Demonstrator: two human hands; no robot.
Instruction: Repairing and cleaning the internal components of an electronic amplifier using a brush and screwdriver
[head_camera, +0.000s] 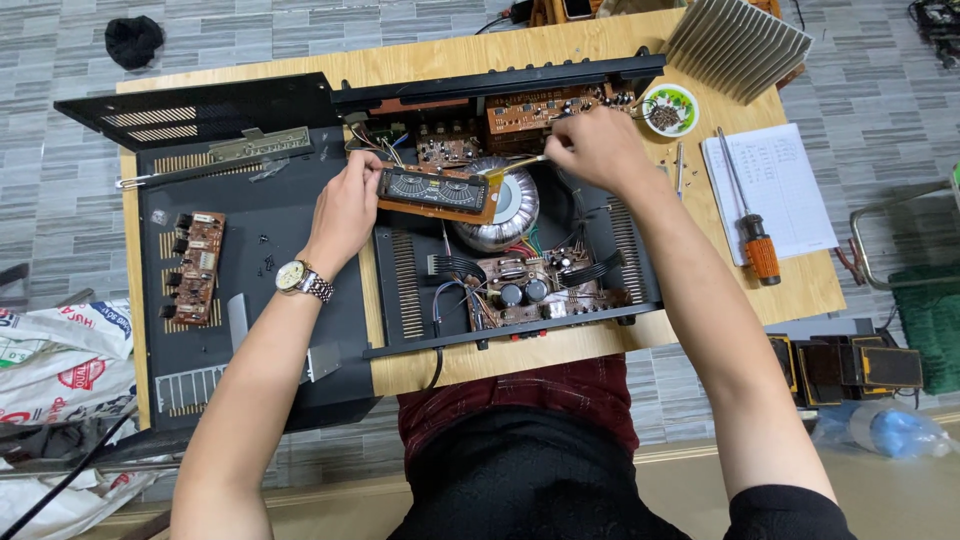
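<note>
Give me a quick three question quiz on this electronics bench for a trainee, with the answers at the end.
1. True or false: the left hand steadies the display board.
2. What does the right hand hold? A) a thin tool, B) a hammer, C) a cup.
3. Which orange-handled tool lies on the paper, right of the open chassis?

Key
1. True.
2. A, the thin tool, its tip at the board.
3. The screwdriver on the paper.
</note>
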